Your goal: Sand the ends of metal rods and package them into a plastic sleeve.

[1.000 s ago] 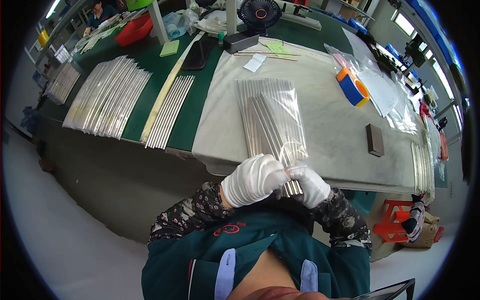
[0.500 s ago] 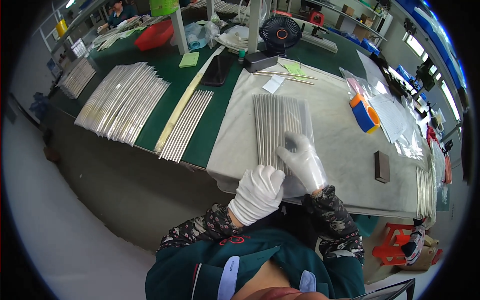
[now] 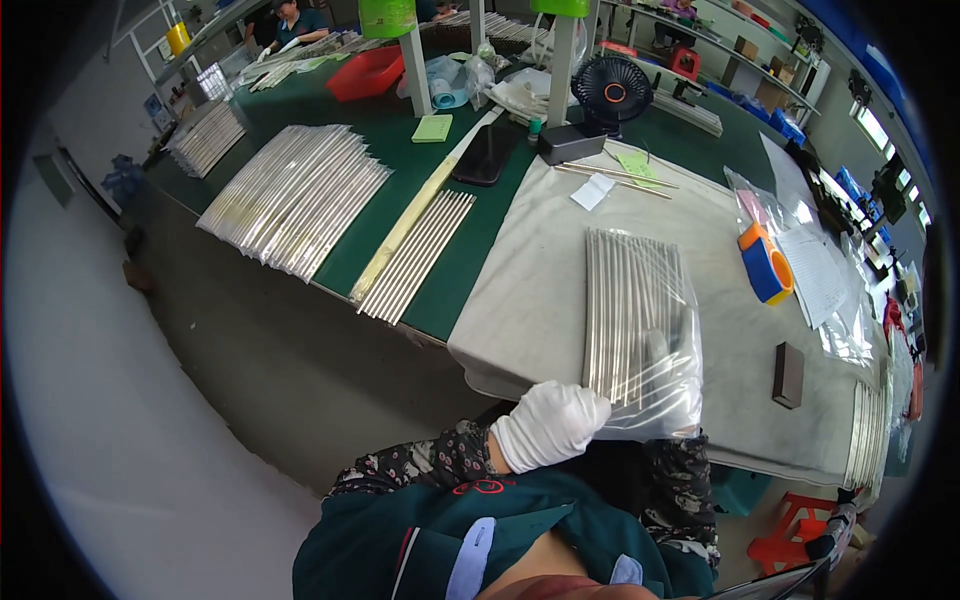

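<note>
A row of thin silver metal rods (image 3: pixel 612 310) lies side by side on the grey cloth, in or under a clear plastic bag (image 3: pixel 686 290). My left hand (image 3: pixel 553 424), in a white glove, is closed on the bag's near left corner, beside the rods' near ends. My right hand (image 3: pixel 668 375) shows only dimly through the shiny film over the bag's right part. Its fingers are blurred by the plastic, and I cannot make out whether they grip. The right forearm comes up from below, close to the bag's near edge.
Loose rods (image 3: pixel 418 258) lie on the green table left of the cloth, beside a yellowish strip and a black phone (image 3: pixel 485 155). Further left are bagged rods (image 3: pixel 295 200). An orange-and-blue tape dispenser (image 3: pixel 767 265) and a dark brown block (image 3: pixel 788 375) sit at right; a fan (image 3: pixel 612 92) stands behind.
The rods and bag have come nearer and slightly right relative to the cloth. My right hand has moved from atop the rods to the bag's right side, under film. The view has shifted.
</note>
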`<state>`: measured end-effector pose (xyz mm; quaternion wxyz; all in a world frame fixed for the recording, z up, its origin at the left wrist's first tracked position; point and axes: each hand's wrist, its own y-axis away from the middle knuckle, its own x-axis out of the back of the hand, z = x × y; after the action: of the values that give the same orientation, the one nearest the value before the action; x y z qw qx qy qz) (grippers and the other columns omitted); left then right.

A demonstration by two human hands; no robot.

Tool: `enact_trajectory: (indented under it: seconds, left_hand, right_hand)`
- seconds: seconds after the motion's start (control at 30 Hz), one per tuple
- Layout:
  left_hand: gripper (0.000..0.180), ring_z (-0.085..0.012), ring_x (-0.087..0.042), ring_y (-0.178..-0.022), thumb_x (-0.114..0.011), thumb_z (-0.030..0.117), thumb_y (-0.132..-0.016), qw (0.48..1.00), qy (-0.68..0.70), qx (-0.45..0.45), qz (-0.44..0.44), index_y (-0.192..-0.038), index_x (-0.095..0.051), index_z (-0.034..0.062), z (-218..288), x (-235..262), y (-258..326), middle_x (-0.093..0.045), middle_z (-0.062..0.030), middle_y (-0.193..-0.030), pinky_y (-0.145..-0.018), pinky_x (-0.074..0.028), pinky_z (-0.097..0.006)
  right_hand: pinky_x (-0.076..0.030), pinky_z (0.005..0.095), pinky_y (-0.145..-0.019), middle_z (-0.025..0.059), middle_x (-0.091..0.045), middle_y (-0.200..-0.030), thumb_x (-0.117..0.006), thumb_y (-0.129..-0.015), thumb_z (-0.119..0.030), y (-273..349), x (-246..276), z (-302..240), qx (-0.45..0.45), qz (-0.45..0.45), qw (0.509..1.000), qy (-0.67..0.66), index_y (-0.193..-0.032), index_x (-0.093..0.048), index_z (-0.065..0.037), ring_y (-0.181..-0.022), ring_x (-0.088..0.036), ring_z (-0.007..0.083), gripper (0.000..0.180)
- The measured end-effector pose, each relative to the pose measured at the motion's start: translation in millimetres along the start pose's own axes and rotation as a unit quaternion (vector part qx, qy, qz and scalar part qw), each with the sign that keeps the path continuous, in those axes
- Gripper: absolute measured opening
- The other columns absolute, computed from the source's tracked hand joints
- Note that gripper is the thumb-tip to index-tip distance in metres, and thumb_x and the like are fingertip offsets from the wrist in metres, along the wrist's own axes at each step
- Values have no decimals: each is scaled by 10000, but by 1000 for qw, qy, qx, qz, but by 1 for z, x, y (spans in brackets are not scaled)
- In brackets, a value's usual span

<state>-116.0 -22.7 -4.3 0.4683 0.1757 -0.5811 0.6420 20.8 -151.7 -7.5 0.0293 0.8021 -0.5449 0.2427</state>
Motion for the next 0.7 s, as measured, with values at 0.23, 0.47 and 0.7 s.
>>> enact_trajectory:
  seconds: [0.23, 0.47, 0.7]
  left_hand:
    - [267, -260, -550, -660, -649, 250, -693, 961, 240, 19, -136, -847, -540, 62, -41, 63, -12, -547, -77, -814, -567, -430, -346]
    - [142, -288, -574, -739, -551, 138, -765, 989, -69, 133, -18, -879, -560, 53, -213, 107, -76, -576, -107, -802, -666, -464, -360]
    - [233, -278, -513, -986, -489, 80, -766, 965, -199, 158, -70, -968, -605, 101, -341, 73, -118, -565, -89, -1025, -816, -426, -377]
  right_hand:
    - [-238, 361, -1022, 223, -257, -1362, -569, -798, -193, 32, 20, -8, 16, -49, 990, 135, -1306, -263, 65, -1261, -268, 308, 647]
    - [-196, 519, -1012, 195, -212, -1398, -487, -810, -485, 43, 27, -12, 114, -117, 910, 382, -1354, -280, -131, -1283, -202, 391, 682]
    - [-275, 436, -990, 225, -357, -1303, -463, -866, -172, 28, 12, -10, 81, -49, 940, 328, -1234, -421, -16, -1194, -346, 366, 403]
